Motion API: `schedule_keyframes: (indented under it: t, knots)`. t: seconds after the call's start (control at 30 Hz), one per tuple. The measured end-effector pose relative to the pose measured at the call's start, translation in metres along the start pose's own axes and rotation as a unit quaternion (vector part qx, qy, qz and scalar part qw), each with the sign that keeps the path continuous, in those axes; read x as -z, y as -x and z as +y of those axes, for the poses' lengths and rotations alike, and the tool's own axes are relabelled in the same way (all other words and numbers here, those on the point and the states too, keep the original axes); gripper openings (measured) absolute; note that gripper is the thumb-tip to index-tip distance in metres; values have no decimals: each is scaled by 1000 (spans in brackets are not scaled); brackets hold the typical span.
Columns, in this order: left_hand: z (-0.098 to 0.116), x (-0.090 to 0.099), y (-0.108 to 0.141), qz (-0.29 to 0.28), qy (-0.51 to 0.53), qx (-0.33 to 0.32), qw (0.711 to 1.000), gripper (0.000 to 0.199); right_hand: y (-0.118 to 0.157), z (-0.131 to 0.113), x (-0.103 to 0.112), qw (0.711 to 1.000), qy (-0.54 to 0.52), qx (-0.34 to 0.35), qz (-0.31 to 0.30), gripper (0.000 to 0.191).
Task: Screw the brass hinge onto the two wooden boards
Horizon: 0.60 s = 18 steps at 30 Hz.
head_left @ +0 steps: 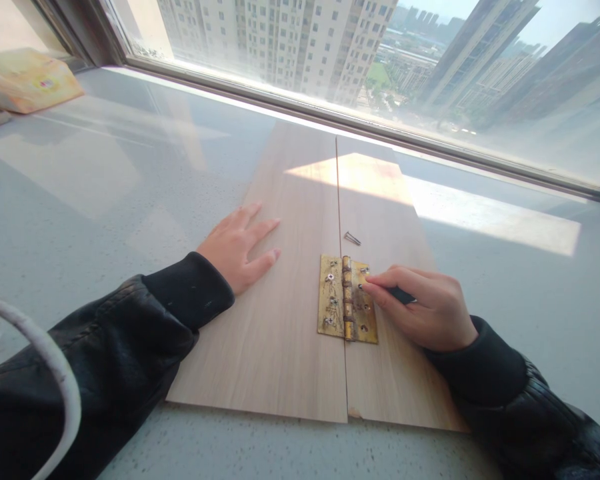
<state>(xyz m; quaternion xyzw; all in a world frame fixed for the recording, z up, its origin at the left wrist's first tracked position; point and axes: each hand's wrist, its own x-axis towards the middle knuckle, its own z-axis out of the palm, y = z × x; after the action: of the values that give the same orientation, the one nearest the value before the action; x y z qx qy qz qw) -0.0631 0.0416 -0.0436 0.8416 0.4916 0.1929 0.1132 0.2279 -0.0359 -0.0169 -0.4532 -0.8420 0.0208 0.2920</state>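
Observation:
Two pale wooden boards lie side by side, the left board [280,347] and the right board [400,373], with a narrow seam between them. A worn brass hinge [347,300] straddles the seam, with screws in its left leaf. Two loose screws [353,238] rest on the right board just above the hinge. My left hand [243,247] lies spread on the left board, holding nothing. Thumb and forefinger of my right hand [423,303] pinch a small screw [361,287] at the hinge's right leaf; a dark tool [401,295] is partly hidden in that palm.
The boards lie on a speckled white sill [180,167] below a window frame [300,110]. A yellowish packet [27,80] stands at the far left. A white cable [63,373] curves over my left sleeve in the foreground.

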Motion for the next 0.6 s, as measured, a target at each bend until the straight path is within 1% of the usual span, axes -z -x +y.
schedule_keyframes:
  t: [0.13, 0.23, 0.3, 0.5, 0.6]
  knots:
    - [-1, -1, -1, 4, -2, -5, 1000, 58, -2, -1, 1, 1000, 1, -5, -8, 3]
    - [-2, -2, 0, 2, -4, -7, 1000, 57, -2, -2, 2, 1000, -4, -3, -18, 12]
    - [-2, -2, 0, 0, -6, -5, 1000, 56, -1, -2, 2, 1000, -9, 1, -19, 15]
    - [0, -1, 0, -3, -5, 2, 1000, 58, 0, 0, 0, 1000, -12, 3, -17, 5]
    - [0, -1, 0, -3, -4, 2, 1000, 58, -1, 0, 1, 1000, -10, 2, -24, 4]
